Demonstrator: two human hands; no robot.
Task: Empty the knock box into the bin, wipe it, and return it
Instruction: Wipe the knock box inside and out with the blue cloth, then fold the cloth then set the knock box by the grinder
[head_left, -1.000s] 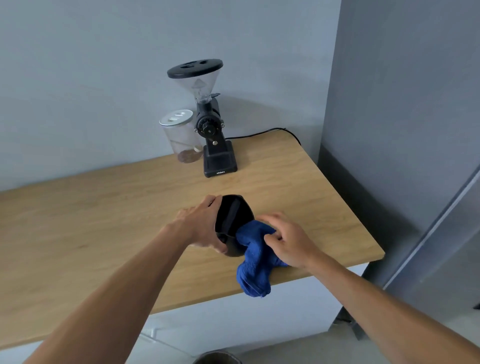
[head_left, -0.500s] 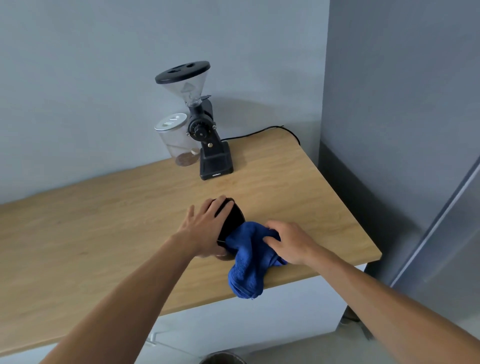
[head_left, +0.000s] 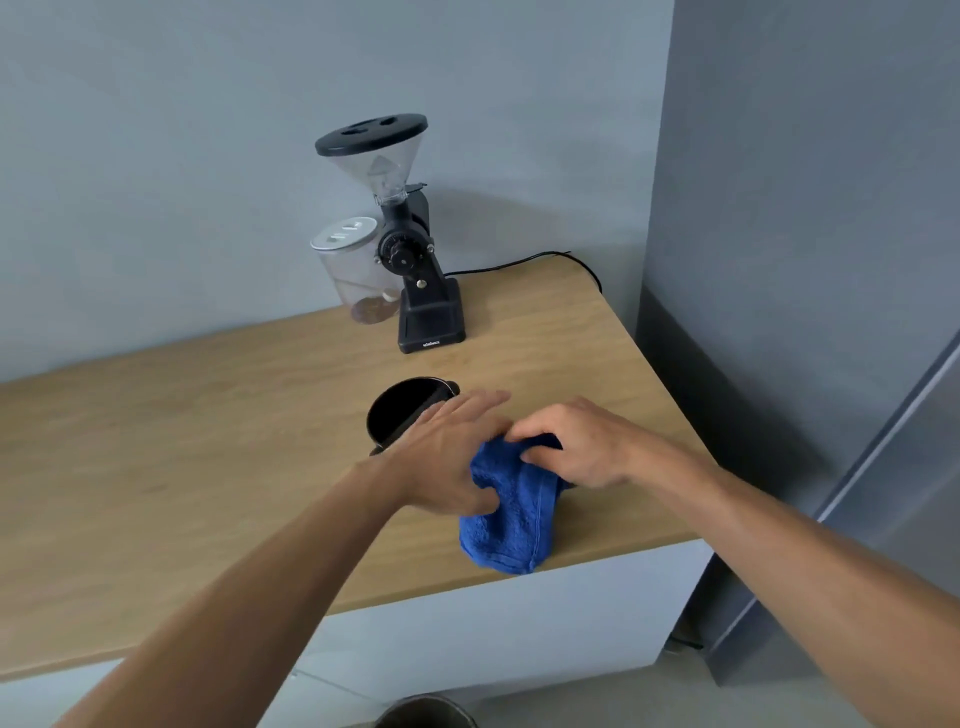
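Observation:
The black knock box (head_left: 397, 415) stands upright on the wooden counter (head_left: 182, 467), its opening and cross bar facing up. My left hand (head_left: 447, 457) lies flat against the box's right side, fingers stretched out past the rim and not wrapped around it, thumb touching the blue cloth (head_left: 511, 514). My right hand (head_left: 582, 447) rests on top of the cloth with curled fingers pinching it. The cloth lies on the counter, its lower end draped over the front edge. The rim of a round bin (head_left: 426, 712) shows on the floor below.
A black coffee grinder (head_left: 415, 270) with a clear hopper stands at the back by the wall, and a clear lidded jar (head_left: 353, 270) is beside it. Its cable (head_left: 545, 257) runs to the counter's right end. A grey appliance (head_left: 883, 467) stands on the right.
The knock box went from tilted in my left hand to standing upright on the counter. My left hand's fingers have straightened, and the cloth has come off the box onto the counter.

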